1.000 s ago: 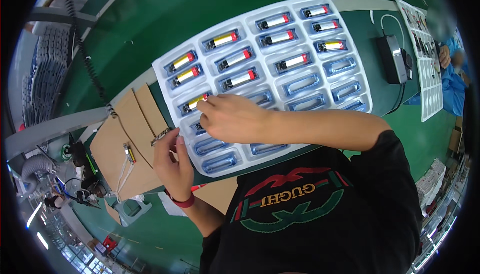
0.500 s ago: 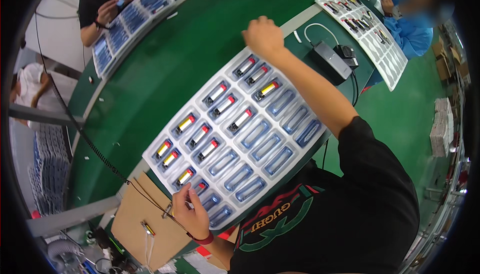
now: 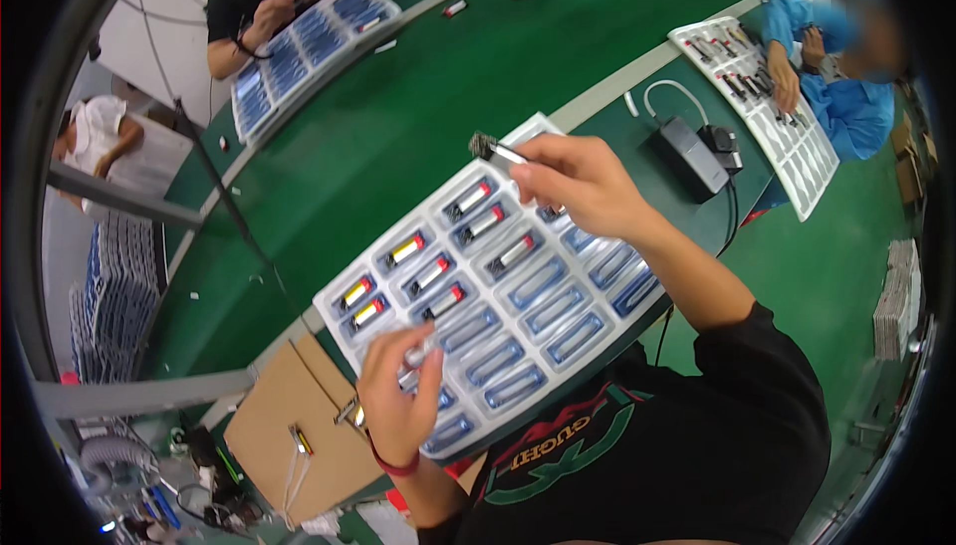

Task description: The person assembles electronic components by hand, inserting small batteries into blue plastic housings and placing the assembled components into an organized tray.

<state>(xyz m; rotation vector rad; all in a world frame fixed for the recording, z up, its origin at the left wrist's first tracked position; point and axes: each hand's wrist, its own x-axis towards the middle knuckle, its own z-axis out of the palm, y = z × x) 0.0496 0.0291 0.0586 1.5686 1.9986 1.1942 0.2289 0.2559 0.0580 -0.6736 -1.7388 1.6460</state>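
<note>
A white tray (image 3: 339,324) with blue-tinted oblong slots lies tilted before me. Several of its upper and left slots hold small cylindrical pieces (image 3: 465,201), white or yellow with a red end and a dark end. Above the far edge, my right hand (image 3: 583,185) pinches a slim whitish piece with a dark, clumped end (image 3: 485,146). My left hand (image 3: 396,396) hovers over the near left corner, fingers curled and thumb apart. It covers some slots, and something pale shows between fingers and thumb, too unclear to name.
A brown board (image 3: 269,445) with a small wired piece lies at lower left. A black power adapter (image 3: 689,159) sits right of the tray. Two co-workers handle similar trays (image 3: 299,57) across the green table (image 3: 448,77). Loose pieces lie at the far side.
My right hand has come back from beyond the tray's far edge and now shows a piece in its fingers. My left hand has moved further over the tray. The whole view has shifted.
</note>
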